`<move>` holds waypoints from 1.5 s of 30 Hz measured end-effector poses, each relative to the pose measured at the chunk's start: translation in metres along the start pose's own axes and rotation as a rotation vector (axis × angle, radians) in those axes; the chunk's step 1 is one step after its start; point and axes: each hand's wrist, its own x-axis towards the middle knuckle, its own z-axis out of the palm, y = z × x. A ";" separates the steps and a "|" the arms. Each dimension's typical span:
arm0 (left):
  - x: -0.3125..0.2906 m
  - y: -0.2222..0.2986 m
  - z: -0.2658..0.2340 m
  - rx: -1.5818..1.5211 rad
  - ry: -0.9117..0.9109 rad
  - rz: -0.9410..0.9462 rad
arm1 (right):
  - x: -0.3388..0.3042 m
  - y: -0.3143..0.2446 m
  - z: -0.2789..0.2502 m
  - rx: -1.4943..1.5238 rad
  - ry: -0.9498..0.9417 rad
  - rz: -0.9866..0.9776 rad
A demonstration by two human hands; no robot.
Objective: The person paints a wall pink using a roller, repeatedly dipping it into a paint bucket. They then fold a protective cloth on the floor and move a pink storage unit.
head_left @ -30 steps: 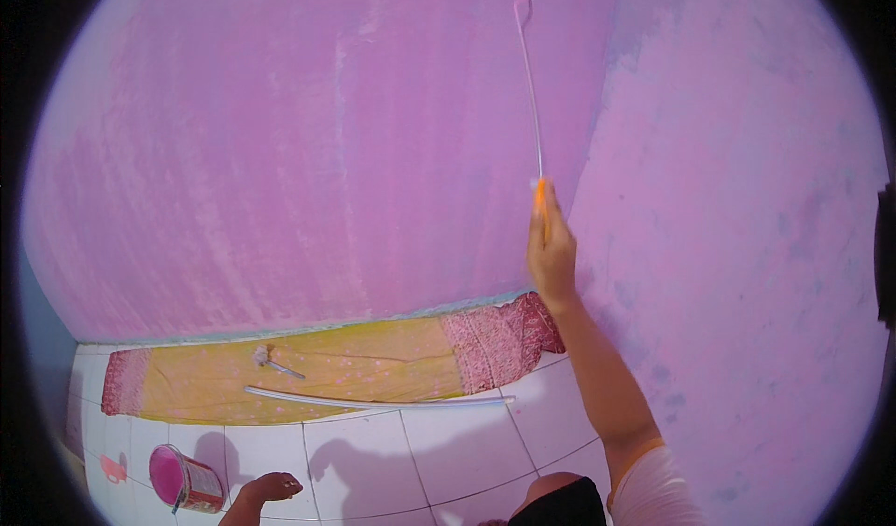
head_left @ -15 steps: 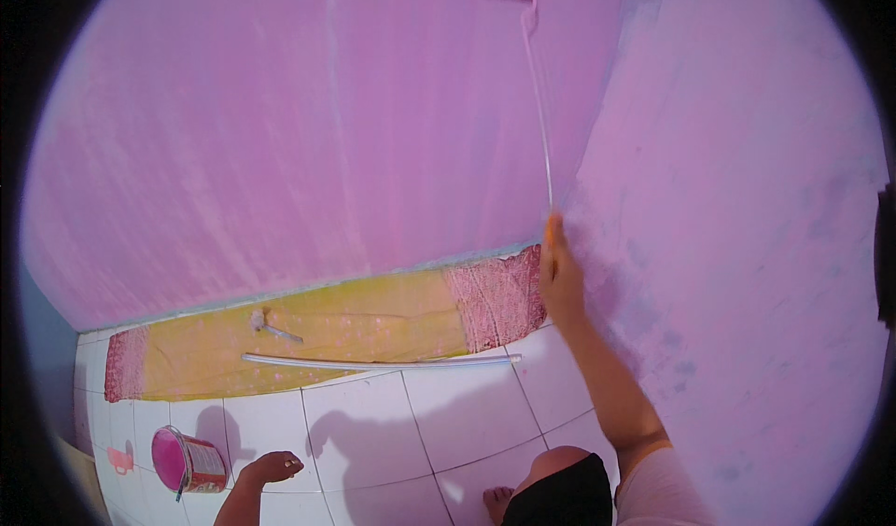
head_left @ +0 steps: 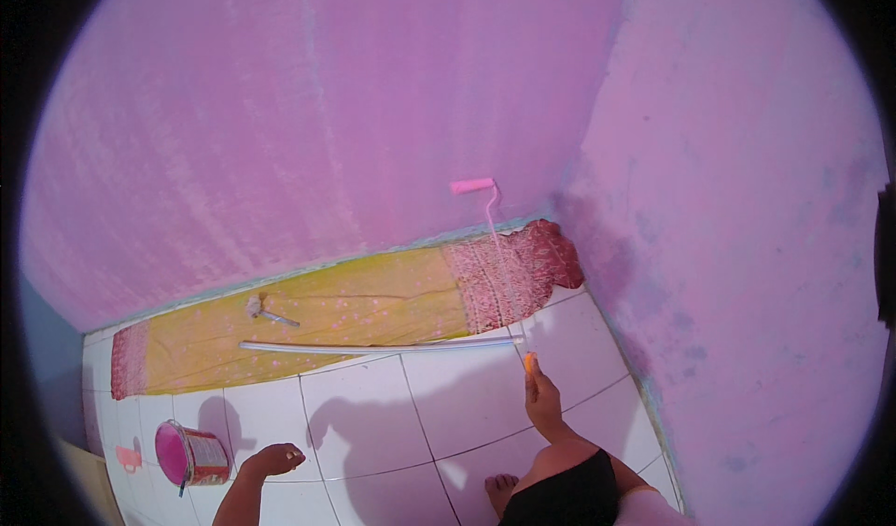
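Observation:
Low in front of me, my right hand [head_left: 542,397] is closed around the orange handle of a long-framed paint roller [head_left: 473,186]. Its pink sleeve rests against the purple-pink wall [head_left: 392,106], low down near the corner. The thin rod slants from the handle up across the patterned end of the cloth. My left hand [head_left: 277,459] hangs over the tiles at lower left, fingers curled together; a small pale spot shows at them, too small to name. Beside it on the floor is a paint bucket [head_left: 207,457] with pink paint inside.
A yellow cloth [head_left: 392,293] with red patterned ends lies along the wall base. On it is a small brush-like tool [head_left: 273,312]; a long pale pole [head_left: 383,347] lies along its near edge. A blotchy pink side wall [head_left: 747,246] rises at right.
My right hand has come down and toward me, drawing the roller from high on the wall to near its base. The left hand has hardly moved.

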 end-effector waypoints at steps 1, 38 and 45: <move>0.002 -0.001 0.001 -0.006 -0.001 -0.003 | 0.004 -0.004 -0.004 -0.014 0.053 -0.110; -0.010 0.017 0.002 -0.042 -0.012 -0.061 | 0.011 0.001 0.033 -0.094 0.055 -0.041; -0.009 0.019 0.003 -0.011 -0.050 -0.058 | -0.020 0.041 0.047 -0.095 -0.014 -0.019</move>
